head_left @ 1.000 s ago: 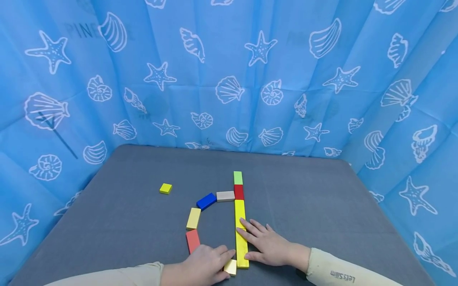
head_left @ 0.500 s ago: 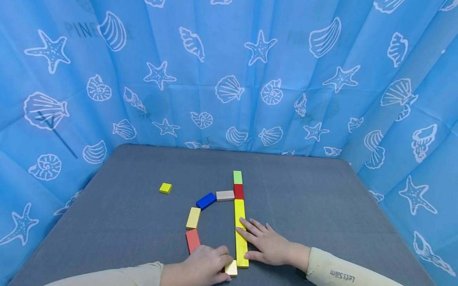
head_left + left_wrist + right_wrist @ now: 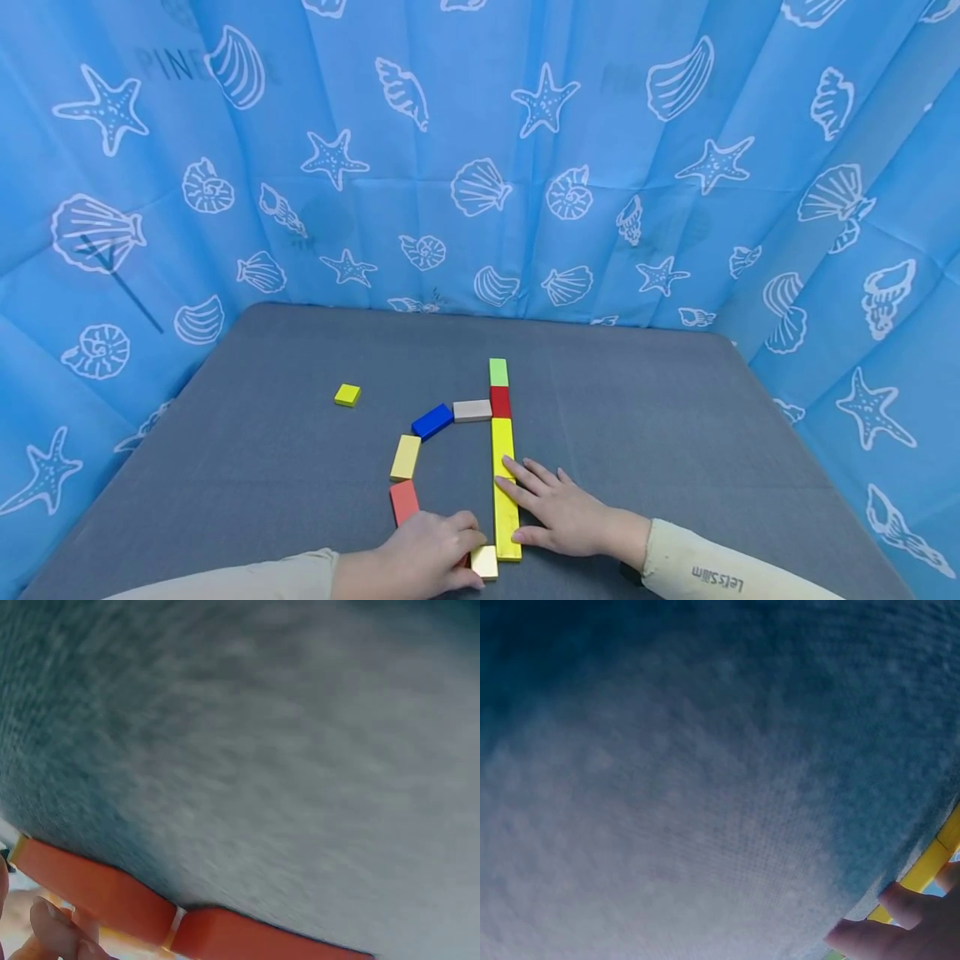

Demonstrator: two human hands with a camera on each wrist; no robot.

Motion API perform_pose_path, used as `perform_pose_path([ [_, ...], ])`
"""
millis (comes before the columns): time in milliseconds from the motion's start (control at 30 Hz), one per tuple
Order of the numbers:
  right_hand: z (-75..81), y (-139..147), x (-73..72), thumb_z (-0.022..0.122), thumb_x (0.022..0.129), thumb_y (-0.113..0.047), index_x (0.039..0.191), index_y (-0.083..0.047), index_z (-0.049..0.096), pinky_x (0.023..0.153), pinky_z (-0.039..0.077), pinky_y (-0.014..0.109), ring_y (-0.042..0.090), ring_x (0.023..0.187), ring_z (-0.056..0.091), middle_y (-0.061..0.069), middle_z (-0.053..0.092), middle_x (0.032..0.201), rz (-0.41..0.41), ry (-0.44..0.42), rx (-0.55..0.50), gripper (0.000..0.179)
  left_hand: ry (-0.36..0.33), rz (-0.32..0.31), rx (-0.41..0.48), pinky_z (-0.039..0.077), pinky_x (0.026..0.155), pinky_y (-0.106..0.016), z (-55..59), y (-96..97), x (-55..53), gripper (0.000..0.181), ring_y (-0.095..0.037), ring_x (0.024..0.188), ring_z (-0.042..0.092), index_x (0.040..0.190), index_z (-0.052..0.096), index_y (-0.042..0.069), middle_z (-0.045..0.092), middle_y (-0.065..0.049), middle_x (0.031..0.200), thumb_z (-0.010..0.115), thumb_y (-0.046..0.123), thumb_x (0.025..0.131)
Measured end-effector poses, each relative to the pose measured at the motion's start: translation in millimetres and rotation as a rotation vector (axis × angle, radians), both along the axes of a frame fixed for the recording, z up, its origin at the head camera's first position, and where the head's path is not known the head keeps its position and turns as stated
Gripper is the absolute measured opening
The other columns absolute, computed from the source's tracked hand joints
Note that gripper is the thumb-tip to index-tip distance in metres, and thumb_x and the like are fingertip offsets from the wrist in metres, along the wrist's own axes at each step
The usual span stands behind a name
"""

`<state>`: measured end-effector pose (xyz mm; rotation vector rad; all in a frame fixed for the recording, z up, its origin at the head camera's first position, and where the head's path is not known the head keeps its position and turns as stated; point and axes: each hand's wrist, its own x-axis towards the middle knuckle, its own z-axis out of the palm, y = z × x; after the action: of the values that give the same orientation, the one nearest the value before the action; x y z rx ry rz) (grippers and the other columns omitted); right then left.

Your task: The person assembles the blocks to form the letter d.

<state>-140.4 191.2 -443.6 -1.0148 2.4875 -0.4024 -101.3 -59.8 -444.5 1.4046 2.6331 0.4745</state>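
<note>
My left hand [image 3: 423, 550] pinches a red block [image 3: 462, 561] between thumb and curled fingers; most of it is hidden under the hand. The left wrist view shows this red block [image 3: 97, 889] beside the fingertips [image 3: 52, 922], end to end with a salmon-red block [image 3: 255, 937]. A small cream block [image 3: 484, 563] touches its right end, beside the foot of a yellow block [image 3: 506, 525]. Flat and spread, my right hand [image 3: 562, 512] rests its fingertips on the two yellow blocks, which lie in line. A yellow strip [image 3: 926, 866] passes its fingers in the right wrist view.
Above the yellow blocks lie a dark red block [image 3: 500, 402] and a light green block [image 3: 498, 372]. A beige block [image 3: 472, 411], blue block [image 3: 432, 422] and pale yellow block [image 3: 406, 457] curve left. One yellow square block [image 3: 347, 395] lies apart on the grey table [image 3: 637, 400].
My left index finger has drawn back from over the cream block and curled in. The hand has shifted slightly left, showing a bit of the red block. The right hand has stayed put.
</note>
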Motion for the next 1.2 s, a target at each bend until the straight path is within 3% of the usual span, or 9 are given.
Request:
perform_pose_path([
  [100,0.3,0,-0.5,0.046,0.096,-0.057,0.155,-0.018,0.028,0.099,0.029,0.071,0.039,0.142,0.024,0.006,0.018,0.161,0.001,-0.005,0.0,0.072,0.032,0.05,0.007,0.042,0.061,-0.007,2.7,-8.2,-2.2,0.041,0.007,0.069,0.052,0.115,0.071,0.013,0.062,0.008,0.1,0.066,0.045,0.089],
  [267,0.0,0,-2.3,0.046,0.095,-0.059,0.155,-0.02,0.028,0.1,0.027,0.071,0.038,0.143,0.022,0.004,0.018,0.161,-0.016,-0.028,0.007,0.073,0.163,0.171,0.011,0.043,0.056,-0.011,8.4,-29.7,-10.6,0.036,0.005,0.068,0.053,0.109,0.073,0.013,0.063,0.005,0.1,0.069,0.042,0.088],
  [433,-0.5,1,-4.4,0.049,0.095,-0.058,0.155,-0.02,0.028,0.101,0.025,0.072,0.037,0.142,0.023,0.005,0.017,0.161,-0.061,-0.078,-0.031,0.074,0.318,0.256,0.125,0.039,0.048,-0.012,10.9,-59.3,-29.0,0.034,0.003,0.056,0.049,0.107,0.072,0.009,0.063,-0.001,0.1,0.077,0.033,0.083],
  [533,0.9,2,-8.8,0.051,0.094,-0.057,0.155,-0.018,0.027,0.1,0.025,0.072,0.038,0.141,0.025,0.007,0.015,0.162,-0.086,-0.08,-0.063,0.076,0.376,0.327,0.133,0.036,0.045,-0.014,9.8,-80.5,-44.0,0.039,0.0,0.055,0.049,0.112,0.07,0.008,0.063,-0.004,0.104,0.079,0.03,0.081],
  [700,4.8,0,-25.5,0.054,0.093,-0.057,0.155,-0.014,0.027,0.1,0.024,0.073,0.043,0.14,0.025,0.009,0.015,0.161,-0.111,-0.02,-0.057,0.08,0.327,0.493,0.07,0.036,0.046,-0.019,4.7,-117.1,-68.5,0.051,-0.007,0.06,0.054,0.126,0.063,0.007,0.062,-0.011,0.118,0.079,0.027,0.082],
  [800,5.2,-1,-38.9,0.055,0.092,-0.056,0.155,-0.013,0.026,0.101,0.022,0.073,0.045,0.14,0.024,0.009,0.015,0.161,-0.123,0.011,-0.045,0.081,0.296,0.552,0.052,0.037,0.046,-0.022,0.1,-135.6,-81.7,0.056,-0.012,0.064,0.055,0.132,0.059,0.005,0.059,-0.016,0.124,0.077,0.026,0.084],
  [1000,2.6,-2,-59.7,0.057,0.092,-0.055,0.155,-0.013,0.025,0.103,0.02,0.072,0.045,0.14,0.022,0.009,0.015,0.162,-0.139,0.03,-0.034,0.081,0.273,0.557,0.026,0.049,0.054,-0.034,-5.4,-159.7,-103.1,0.061,-0.025,0.079,0.065,0.138,0.052,0.003,0.05,-0.023,0.135,0.075,0.023,0.086],
  [1200,0.5,-3,-64.9,0.059,0.09,-0.056,0.155,-0.018,0.028,0.104,0.018,0.071,0.044,0.141,0.02,0.008,0.018,0.161,-0.143,0.004,-0.003,0.082,0.21,0.544,-0.042,0.053,0.072,-0.049,-7.3,-170.7,-117.9,0.061,-0.037,0.102,0.063,0.143,0.046,0.006,0.042,-0.024,0.144,0.07,0.026,0.09],
])
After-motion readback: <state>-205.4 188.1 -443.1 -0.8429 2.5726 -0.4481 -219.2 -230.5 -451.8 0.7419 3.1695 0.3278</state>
